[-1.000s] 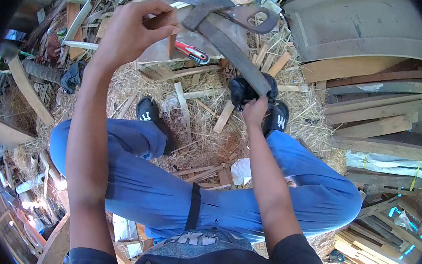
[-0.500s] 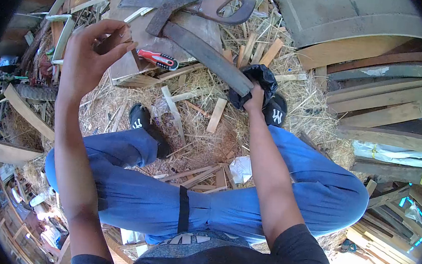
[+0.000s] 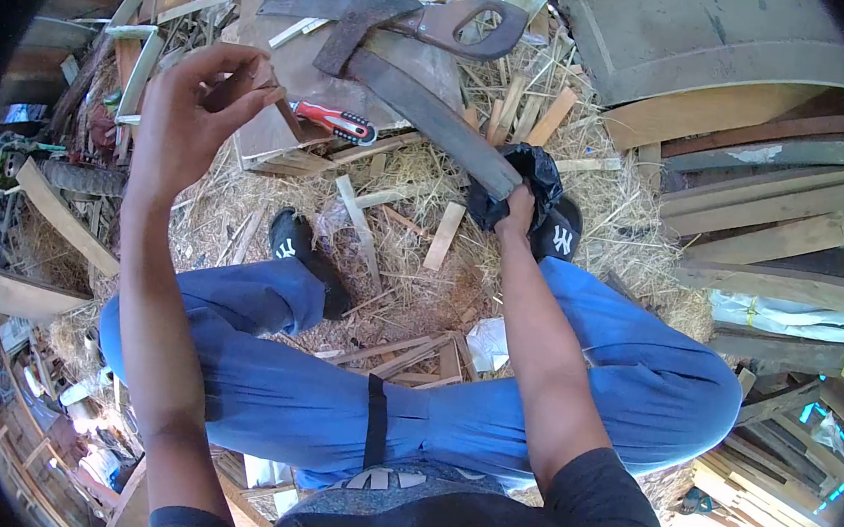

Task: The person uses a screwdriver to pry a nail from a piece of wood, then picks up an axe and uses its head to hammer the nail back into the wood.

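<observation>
My left hand (image 3: pixel 200 109) is raised at the left, its thumb and fingers curled together in a pinch beside a wooden block (image 3: pixel 271 130). Whatever the fingertips hold is too small to make out. My right hand (image 3: pixel 518 212) is at the mouth of a black plastic bag (image 3: pixel 542 179), its fingers hidden in the folds. An axe (image 3: pixel 431 104) with a worn wooden handle lies across a handsaw (image 3: pixel 478 29), and the handle's end reaches the bag. A red and black handled tool (image 3: pixel 339 124) lies just right of my left hand.
Under the tools is a wooden board (image 3: pixel 305 48). Straw and wood offcuts (image 3: pixel 444 235) cover the ground between my shoes. Stacked planks (image 3: pixel 778 204) and a large grey panel (image 3: pixel 712 48) stand at the right. A curved wood strip (image 3: pixel 65 217) lies at the left.
The whole view has shifted slightly, so everything appears a little lower and to the right. My left hand keeps its pinch, and my right hand remains at the bag, its fingers now less visible.
</observation>
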`<action>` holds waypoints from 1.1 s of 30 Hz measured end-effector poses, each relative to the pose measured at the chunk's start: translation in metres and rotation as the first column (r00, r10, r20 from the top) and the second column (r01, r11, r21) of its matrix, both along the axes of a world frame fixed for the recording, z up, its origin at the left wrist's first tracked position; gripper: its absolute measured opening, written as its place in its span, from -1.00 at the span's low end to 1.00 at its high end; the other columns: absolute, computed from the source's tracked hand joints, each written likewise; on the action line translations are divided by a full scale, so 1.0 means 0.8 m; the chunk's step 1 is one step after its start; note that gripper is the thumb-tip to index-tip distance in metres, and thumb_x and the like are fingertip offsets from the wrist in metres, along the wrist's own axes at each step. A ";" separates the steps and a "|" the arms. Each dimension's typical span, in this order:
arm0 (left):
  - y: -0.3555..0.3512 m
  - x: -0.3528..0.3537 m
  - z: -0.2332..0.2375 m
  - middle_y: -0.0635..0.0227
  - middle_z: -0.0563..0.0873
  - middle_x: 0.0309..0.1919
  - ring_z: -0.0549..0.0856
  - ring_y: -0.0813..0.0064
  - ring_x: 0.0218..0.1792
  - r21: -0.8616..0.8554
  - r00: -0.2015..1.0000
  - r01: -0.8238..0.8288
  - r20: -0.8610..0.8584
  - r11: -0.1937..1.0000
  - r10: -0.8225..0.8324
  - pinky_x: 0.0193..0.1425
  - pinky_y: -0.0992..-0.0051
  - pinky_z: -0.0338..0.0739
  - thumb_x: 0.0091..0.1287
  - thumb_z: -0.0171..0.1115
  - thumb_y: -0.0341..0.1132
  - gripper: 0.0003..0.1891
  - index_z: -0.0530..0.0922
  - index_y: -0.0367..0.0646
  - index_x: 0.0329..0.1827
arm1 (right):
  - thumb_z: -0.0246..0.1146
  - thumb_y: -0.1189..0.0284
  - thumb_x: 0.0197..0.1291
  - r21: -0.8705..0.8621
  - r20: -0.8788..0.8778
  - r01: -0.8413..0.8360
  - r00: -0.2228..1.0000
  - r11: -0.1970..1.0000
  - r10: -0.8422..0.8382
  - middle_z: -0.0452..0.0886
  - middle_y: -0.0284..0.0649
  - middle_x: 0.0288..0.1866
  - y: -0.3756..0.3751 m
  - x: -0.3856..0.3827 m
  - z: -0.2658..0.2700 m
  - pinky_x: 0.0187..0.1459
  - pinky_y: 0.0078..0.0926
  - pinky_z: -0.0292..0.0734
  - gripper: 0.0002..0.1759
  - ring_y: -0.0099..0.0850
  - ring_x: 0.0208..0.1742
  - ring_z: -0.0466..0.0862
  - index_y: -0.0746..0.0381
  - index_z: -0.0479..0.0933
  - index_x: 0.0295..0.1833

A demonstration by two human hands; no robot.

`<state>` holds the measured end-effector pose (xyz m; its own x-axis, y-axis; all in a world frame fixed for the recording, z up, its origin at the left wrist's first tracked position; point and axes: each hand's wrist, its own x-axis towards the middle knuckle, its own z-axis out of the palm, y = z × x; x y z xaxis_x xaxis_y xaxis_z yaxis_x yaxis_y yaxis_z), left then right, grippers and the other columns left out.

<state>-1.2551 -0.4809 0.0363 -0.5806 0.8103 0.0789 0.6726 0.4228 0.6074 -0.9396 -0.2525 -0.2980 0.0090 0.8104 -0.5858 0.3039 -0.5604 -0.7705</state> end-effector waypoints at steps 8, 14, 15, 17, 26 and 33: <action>-0.004 0.011 0.005 0.41 0.80 -0.20 0.68 0.67 -0.22 0.018 1.000 0.003 0.019 1.000 -0.003 -0.06 0.52 0.63 0.35 0.62 -0.33 -0.61 0.74 -0.27 0.17 | 0.25 0.07 0.33 -0.049 -0.042 -0.036 0.999 0.998 0.034 0.84 0.02 0.04 0.004 0.009 -0.002 0.07 -0.17 0.60 -0.35 -0.21 -0.03 0.75 0.41 0.71 0.26; -0.005 0.012 0.010 0.38 0.81 -0.19 0.71 0.68 -0.17 -0.018 1.000 -0.004 -0.009 1.000 0.003 -0.03 0.51 0.65 0.36 0.61 -0.33 -0.63 0.74 -0.28 0.16 | 0.33 0.34 0.38 0.344 0.609 -0.574 0.739 0.743 0.288 0.82 0.11 -0.02 -0.008 0.010 0.033 0.05 0.02 0.64 -0.72 0.08 0.03 0.80 0.25 0.76 0.08; -0.004 0.012 0.009 0.38 0.81 -0.19 0.71 0.68 -0.17 -0.016 1.000 -0.006 -0.010 1.000 0.006 -0.03 0.51 0.65 0.36 0.61 -0.33 -0.63 0.74 -0.28 0.16 | 0.25 0.46 0.36 0.411 0.602 -0.579 0.752 0.704 0.267 0.81 0.16 -0.02 -0.009 0.010 0.038 0.09 0.02 0.64 -0.69 0.13 0.08 0.78 0.23 0.74 0.14; -0.002 0.009 0.005 0.37 0.82 -0.19 0.71 0.65 -0.18 -0.009 1.000 -0.020 0.011 1.000 0.020 -0.02 0.50 0.65 0.37 0.60 -0.33 -0.63 0.74 -0.28 0.15 | 0.17 0.57 0.35 0.479 0.593 -0.581 0.767 0.658 0.245 0.80 0.21 -0.01 -0.009 0.006 0.045 0.13 0.03 0.65 -0.62 0.18 0.13 0.77 0.21 0.72 0.21; 0.007 -0.009 -0.017 0.29 0.82 -0.20 0.73 0.57 -0.19 0.157 0.999 -0.025 -0.016 0.987 0.028 -0.02 0.44 0.66 0.41 0.56 -0.20 -0.60 0.74 -0.30 0.16 | 0.28 0.64 0.16 0.415 0.568 -0.511 0.792 0.752 0.224 0.79 0.23 -0.02 -0.019 -0.001 0.065 0.14 0.04 0.62 -0.64 0.22 0.13 0.75 0.30 0.70 0.10; 0.040 -0.031 -0.029 0.24 0.86 -0.19 0.77 0.53 -0.23 0.116 0.998 -0.036 -0.039 0.993 0.041 -0.04 0.44 0.67 0.45 0.54 -0.19 -0.57 0.73 -0.34 0.20 | 0.31 0.63 0.29 0.476 0.517 -0.509 0.822 0.717 0.240 0.82 0.16 -0.04 -0.017 0.004 0.049 0.11 -0.10 0.66 -0.73 0.12 0.07 0.82 0.35 0.71 0.08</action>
<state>-1.2798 -0.4493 0.0133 -0.6056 0.7715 0.1950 0.6826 0.3777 0.6256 -0.9366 -0.2660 -0.2588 -0.2550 0.9666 -0.0265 0.7324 0.1752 -0.6579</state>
